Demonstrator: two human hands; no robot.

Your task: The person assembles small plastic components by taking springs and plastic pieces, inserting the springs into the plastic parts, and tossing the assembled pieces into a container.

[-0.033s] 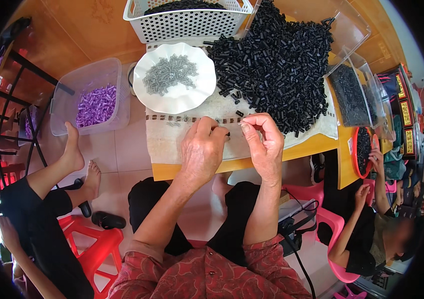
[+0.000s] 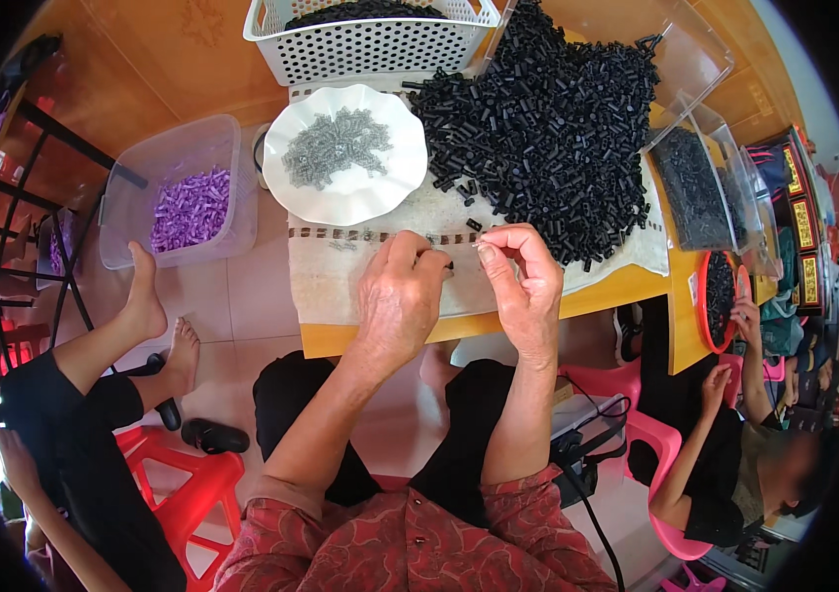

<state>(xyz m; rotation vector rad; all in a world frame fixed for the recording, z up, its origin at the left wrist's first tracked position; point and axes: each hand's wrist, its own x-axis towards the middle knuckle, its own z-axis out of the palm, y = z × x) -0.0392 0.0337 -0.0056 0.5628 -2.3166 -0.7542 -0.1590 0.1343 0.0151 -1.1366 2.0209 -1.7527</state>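
My left hand point(image 2: 402, 296) is closed over the table's near edge, and the dark end of a small black cylindrical piece point(image 2: 450, 266) shows at its fingertips. Thumb and forefinger of my right hand point(image 2: 523, 286) are pinched together on a tiny clear piece point(image 2: 480, 243), too small to name exactly. A large heap of black cylindrical pieces point(image 2: 548, 128) spreads beyond my right hand. Past my left hand, a white wavy-rimmed plate point(image 2: 341, 202) bears a pile of small clear plastic pieces point(image 2: 336, 146). A few clear pieces point(image 2: 343, 246) lie on the cloth beside my left hand.
A pale cloth point(image 2: 321, 286) covers the table. Behind the plate stands a white perforated basket point(image 2: 370, 57). A clear tub of purple pieces point(image 2: 242, 222) is at the left. People sit on both sides; one person's hand point(image 2: 745, 318) touches a red tray point(image 2: 704, 301) at the right.
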